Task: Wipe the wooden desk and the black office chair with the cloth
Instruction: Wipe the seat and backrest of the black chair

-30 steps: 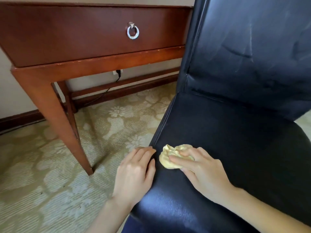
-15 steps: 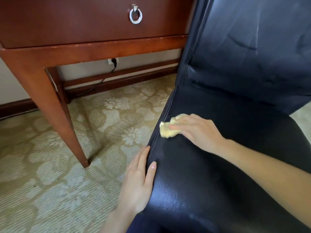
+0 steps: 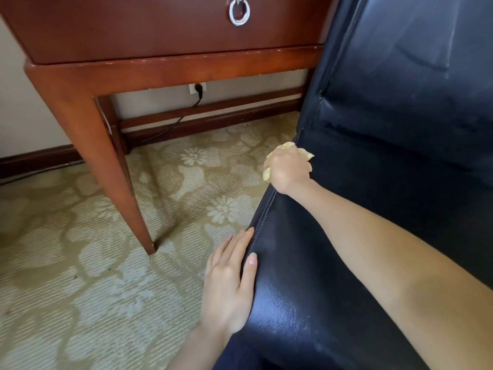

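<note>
- My right hand (image 3: 289, 169) grips the cloth (image 3: 306, 155) at the left edge of the chair (image 3: 373, 182) seat.
- My left hand (image 3: 229, 287) lies flat, fingers straight, against the seat side.

Black chair (image 3: 373, 209), pale yellow cloth (image 3: 305, 155), reddish-brown desk (image 3: 160, 36), beige floral-patterned carpet (image 3: 80, 276)

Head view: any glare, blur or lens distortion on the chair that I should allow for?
Head view: soft, even light, with a pale sheen on the near left edge of the chair beside the left hand; the desk leg throws a short shadow on the carpet; the wide-angle lens makes straight edges lean; right hand and cloth show no clear smear.
</note>
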